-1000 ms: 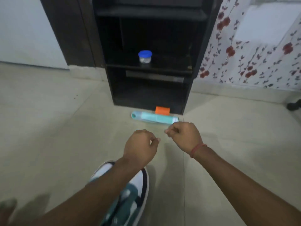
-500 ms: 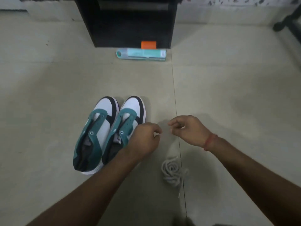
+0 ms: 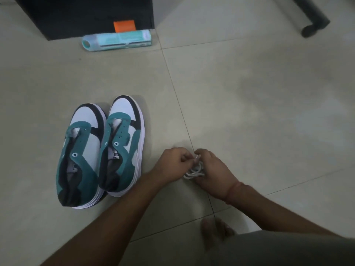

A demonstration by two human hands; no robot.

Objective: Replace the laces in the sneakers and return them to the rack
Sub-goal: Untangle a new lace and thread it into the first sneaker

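Two teal, white and black sneakers stand side by side on the tiled floor with no laces in their eyelets, the left sneaker [image 3: 80, 156] and the right sneaker [image 3: 123, 144]. To their right lies a small bundle of white laces [image 3: 195, 170]. My left hand [image 3: 172, 162] pinches a lace end at the top of the bundle. My right hand [image 3: 211, 171] curls round the bundle from the right. The dark rack's base [image 3: 84, 14] stands at the top left.
A teal and white tube-shaped pack [image 3: 117, 40] lies on the floor before the rack, with an orange tag [image 3: 124, 26] behind it. A black furniture leg [image 3: 311, 18] crosses the top right. My bare foot [image 3: 217, 233] rests near the bottom.
The view tilted down from the rack to the floor. Both hands dropped from mid-air to the lace bundle and took hold of it.
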